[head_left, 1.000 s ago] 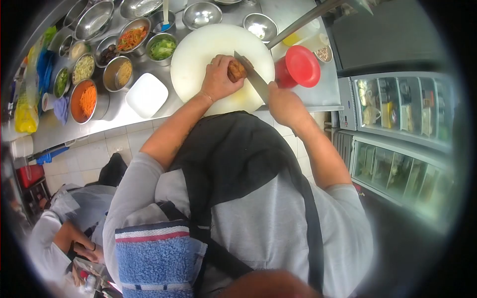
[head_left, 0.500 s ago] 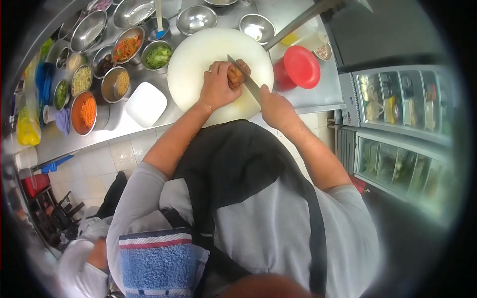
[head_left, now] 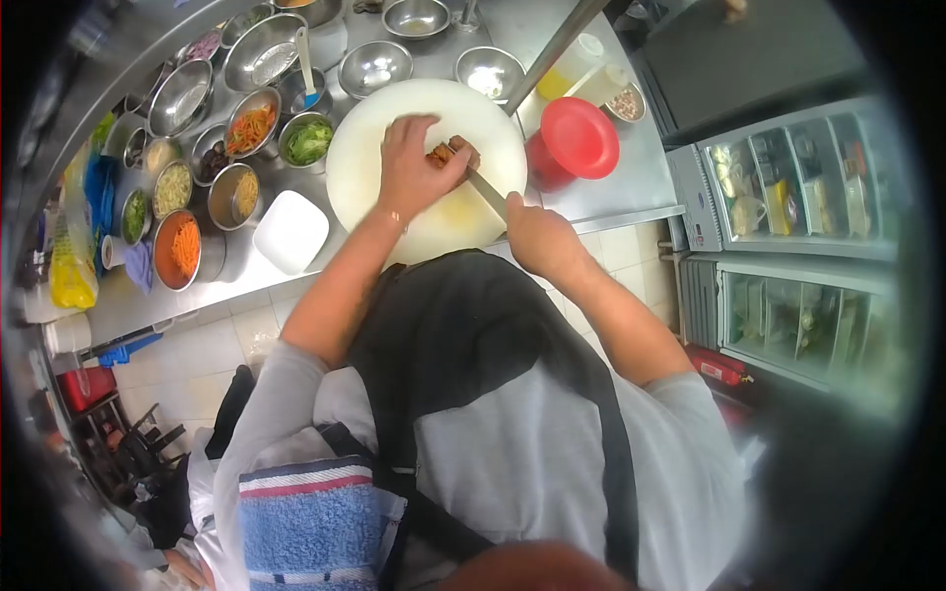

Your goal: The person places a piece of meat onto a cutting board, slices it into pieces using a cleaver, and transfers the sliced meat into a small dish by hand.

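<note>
A browned piece of cooked meat (head_left: 465,150) lies on the round white cutting board (head_left: 367,128). My left hand (head_left: 412,169) is beside it, fingers stretched out and apart, with the thumb against or just over the meat; I cannot tell whether it touches. Closed around a knife handle, my right hand (head_left: 542,238) is at the board's lower right edge. The knife (head_left: 487,193) points up and left, its tip end at the meat and partly hidden by the thumb. The handle is covered by my fingers.
A red container (head_left: 572,143) stands right of the board. Steel bowls sit behind it, including one of shredded carrot (head_left: 184,246) and one of green vegetables (head_left: 307,141). A white square dish (head_left: 291,232) is on the left. A metal post (head_left: 552,54) rises behind. A glass-door fridge (head_left: 798,187) stands right.
My left hand has loosened from the meat and its fingers have spread up and left. The knife, still in my right hand, has shifted slightly down and left. The view has moved a little.
</note>
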Demonstrator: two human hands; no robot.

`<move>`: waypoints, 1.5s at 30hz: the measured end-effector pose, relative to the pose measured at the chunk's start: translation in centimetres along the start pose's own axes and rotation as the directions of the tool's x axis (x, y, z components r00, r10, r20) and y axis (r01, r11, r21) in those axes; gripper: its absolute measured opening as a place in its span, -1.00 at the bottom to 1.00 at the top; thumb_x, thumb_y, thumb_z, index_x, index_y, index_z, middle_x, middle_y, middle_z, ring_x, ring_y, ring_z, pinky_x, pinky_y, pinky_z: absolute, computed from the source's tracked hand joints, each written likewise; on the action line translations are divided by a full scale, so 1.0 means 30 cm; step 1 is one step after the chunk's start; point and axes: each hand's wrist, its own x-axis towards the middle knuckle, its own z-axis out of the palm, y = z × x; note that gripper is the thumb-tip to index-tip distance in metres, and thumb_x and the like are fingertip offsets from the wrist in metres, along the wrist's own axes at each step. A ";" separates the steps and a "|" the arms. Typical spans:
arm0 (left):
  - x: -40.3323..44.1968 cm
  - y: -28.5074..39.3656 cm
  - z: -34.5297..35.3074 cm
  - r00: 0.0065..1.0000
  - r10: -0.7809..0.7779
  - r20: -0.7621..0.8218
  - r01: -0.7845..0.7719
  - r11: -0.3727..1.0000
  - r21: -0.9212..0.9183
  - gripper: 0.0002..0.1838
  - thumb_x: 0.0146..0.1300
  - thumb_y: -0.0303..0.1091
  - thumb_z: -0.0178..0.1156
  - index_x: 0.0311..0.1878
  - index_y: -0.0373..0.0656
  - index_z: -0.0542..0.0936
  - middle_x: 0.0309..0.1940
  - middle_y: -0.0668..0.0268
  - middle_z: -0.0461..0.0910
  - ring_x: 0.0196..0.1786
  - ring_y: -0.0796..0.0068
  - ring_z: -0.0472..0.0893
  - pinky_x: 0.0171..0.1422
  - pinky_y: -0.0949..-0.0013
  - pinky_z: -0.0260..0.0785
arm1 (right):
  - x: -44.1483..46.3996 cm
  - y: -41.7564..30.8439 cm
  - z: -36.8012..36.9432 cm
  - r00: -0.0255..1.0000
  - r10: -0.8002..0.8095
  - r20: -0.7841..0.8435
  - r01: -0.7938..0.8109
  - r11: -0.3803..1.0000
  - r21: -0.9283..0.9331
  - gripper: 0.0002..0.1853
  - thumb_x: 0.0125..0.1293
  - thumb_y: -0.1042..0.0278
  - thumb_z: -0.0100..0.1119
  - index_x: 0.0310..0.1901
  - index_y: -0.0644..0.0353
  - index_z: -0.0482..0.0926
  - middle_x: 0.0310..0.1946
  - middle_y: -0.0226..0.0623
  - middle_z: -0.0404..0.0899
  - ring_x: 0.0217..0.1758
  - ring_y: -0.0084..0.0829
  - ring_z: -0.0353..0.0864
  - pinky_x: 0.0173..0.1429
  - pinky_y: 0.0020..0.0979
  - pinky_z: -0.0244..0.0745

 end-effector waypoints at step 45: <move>-0.163 -0.084 -0.020 0.964 -0.123 0.236 0.148 0.985 -0.093 -0.41 0.04 -0.19 0.59 0.10 -0.14 0.57 0.02 0.13 0.57 0.10 0.05 0.61 0.21 0.09 0.55 | -0.051 0.023 -0.118 0.999 0.043 -0.013 -0.037 0.944 0.328 -0.74 0.53 0.34 0.16 0.06 0.36 0.44 -0.24 0.34 0.71 -0.10 0.33 0.73 0.07 0.25 0.57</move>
